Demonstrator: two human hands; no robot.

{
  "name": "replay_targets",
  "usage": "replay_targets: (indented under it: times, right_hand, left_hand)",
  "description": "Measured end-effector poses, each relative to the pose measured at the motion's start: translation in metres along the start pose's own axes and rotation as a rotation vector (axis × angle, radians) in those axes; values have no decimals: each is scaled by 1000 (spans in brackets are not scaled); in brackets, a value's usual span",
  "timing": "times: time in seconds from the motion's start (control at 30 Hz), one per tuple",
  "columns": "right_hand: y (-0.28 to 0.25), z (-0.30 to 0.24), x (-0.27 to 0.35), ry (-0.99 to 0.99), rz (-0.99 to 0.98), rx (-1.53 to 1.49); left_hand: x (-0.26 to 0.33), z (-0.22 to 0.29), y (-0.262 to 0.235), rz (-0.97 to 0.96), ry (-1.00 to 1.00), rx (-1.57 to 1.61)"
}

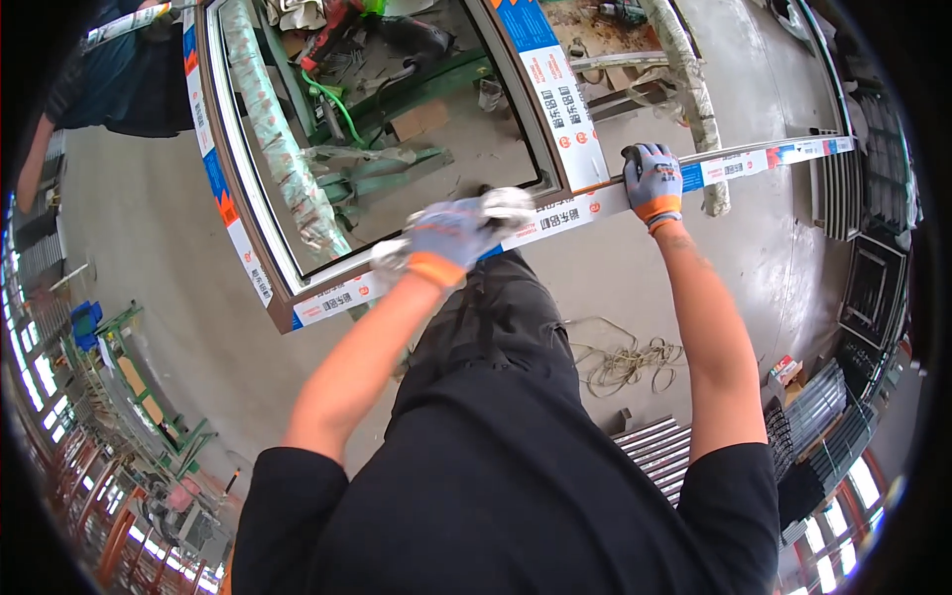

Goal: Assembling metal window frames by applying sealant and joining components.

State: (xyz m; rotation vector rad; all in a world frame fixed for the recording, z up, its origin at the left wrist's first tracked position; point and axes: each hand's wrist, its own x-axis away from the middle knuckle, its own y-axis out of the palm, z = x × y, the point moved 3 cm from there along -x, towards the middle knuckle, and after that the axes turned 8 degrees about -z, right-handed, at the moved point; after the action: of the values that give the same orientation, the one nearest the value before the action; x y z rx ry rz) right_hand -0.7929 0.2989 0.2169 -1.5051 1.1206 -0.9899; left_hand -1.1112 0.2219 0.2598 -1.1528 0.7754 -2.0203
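Observation:
A large window frame with brown edges and blue-white-red printed protective tape lies in front of me, glass-like panel area on its left. Over its near rail, my left hand, in a grey glove with an orange cuff, is smeared by motion. It is closed on a crumpled whitish rag, which shows at both sides of the glove. Farther right, my right hand, gloved alike, has its fingers wrapped over the same rail. A taped upright bar meets the rail between my hands.
Beneath the frame are film-wrapped supports, a green cable and a cardboard piece. A coiled rope lies on the floor by my legs. Another person's arm shows at the far left. Metal profiles lie behind right.

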Motion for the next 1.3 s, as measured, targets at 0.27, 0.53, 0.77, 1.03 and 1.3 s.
replay_targets:
  times: [0.27, 0.53, 0.77, 1.03, 1.3]
  right_hand:
    - [-8, -10, -6, 11, 50, -44]
    - [-2, -10, -9, 9, 4, -15]
    - [-8, -3, -5, 12, 47, -45]
    - [-5, -11, -4, 2, 95, -32]
    - [-4, 3, 2, 15, 43, -66]
  left_hand:
    - [105, -134, 16, 299, -114, -276]
    - [-53, 11, 23, 163, 95, -150]
    - [92, -144, 20, 265, -79, -322]
    - [-45, 11, 19, 270, 56, -198]
    - [50, -85, 5, 336, -79, -48]
